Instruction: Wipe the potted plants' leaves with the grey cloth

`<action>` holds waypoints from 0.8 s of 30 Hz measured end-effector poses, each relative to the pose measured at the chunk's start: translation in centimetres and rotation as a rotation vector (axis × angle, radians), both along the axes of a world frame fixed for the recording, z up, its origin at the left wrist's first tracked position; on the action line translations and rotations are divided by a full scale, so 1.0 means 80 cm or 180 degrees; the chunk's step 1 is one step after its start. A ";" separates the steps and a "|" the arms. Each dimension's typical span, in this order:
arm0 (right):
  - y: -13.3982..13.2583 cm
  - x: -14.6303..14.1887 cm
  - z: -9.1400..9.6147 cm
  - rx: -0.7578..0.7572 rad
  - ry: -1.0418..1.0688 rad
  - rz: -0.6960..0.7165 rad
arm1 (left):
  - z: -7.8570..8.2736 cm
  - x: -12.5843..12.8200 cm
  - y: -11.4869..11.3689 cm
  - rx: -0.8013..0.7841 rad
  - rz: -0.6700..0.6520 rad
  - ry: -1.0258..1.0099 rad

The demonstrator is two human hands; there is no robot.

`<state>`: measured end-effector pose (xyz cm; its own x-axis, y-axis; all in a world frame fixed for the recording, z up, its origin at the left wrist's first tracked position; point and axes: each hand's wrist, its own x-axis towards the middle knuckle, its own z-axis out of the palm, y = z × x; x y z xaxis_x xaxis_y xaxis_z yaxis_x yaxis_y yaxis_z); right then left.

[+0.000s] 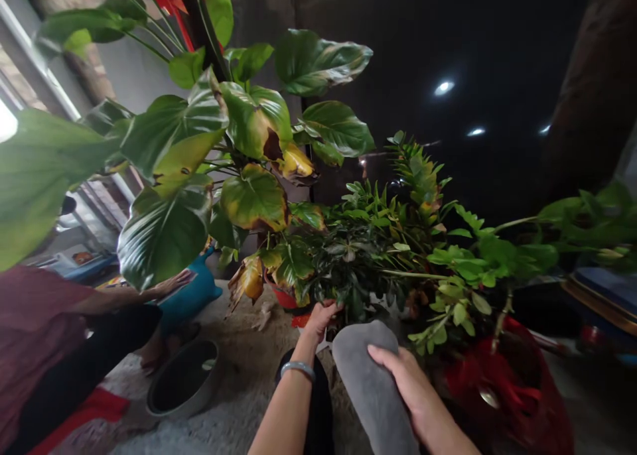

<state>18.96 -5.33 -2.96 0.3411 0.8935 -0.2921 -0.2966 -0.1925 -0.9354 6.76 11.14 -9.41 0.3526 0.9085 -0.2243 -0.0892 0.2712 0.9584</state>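
Note:
My right hand (405,379) grips a grey cloth (365,375), a long soft-looking piece with a rounded far end, thumb pressed on top. Further forward, my left hand (324,319), with a pale bangle on the wrist, reaches to the lower edge of a dark-leaved potted plant (351,259). Its fingers are curled together at the leaves; what lies between them is hidden. Just beyond stands a red pot (286,297), partly covered by foliage. Above it hangs a large-leaved plant (253,196) with several leaves yellowed and browned at the edges.
At the left sits another person (64,349), an arm resting by a turquoise object (192,292). A grey basin (184,382) is on the floor between us. To the right are a trailing green plant (488,256) and a red plastic bag (517,389). A dark glossy panel (448,37) stands behind.

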 end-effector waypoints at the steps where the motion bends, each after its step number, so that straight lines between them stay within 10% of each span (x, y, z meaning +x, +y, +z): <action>1: -0.004 0.001 0.009 0.0016 -0.0049 -0.0015 | 0.000 0.000 0.000 0.0002 -0.0011 0.0005; 7: 0.035 0.045 0.084 0.0618 0.0154 -0.0938 | 0.003 -0.001 -0.004 -0.0026 0.0057 -0.0100; 12: 0.037 0.026 0.025 -0.0517 0.1317 -0.0572 | 0.006 -0.001 -0.006 -0.0120 0.0099 0.0046; 16: -0.002 -0.003 -0.016 -0.0683 0.1003 -0.0361 | 0.007 0.000 -0.006 -0.0187 0.0054 0.0073; 24: 0.054 0.053 0.094 0.0529 0.0511 -0.0924 | 0.010 -0.002 -0.012 -0.0145 0.0032 0.0013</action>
<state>23.21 -0.99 4.57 0.5491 0.8059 -0.2214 -0.4620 0.0718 -0.8840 6.63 10.20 -8.57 0.3425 0.9007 -0.2671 -0.0881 0.3138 0.9454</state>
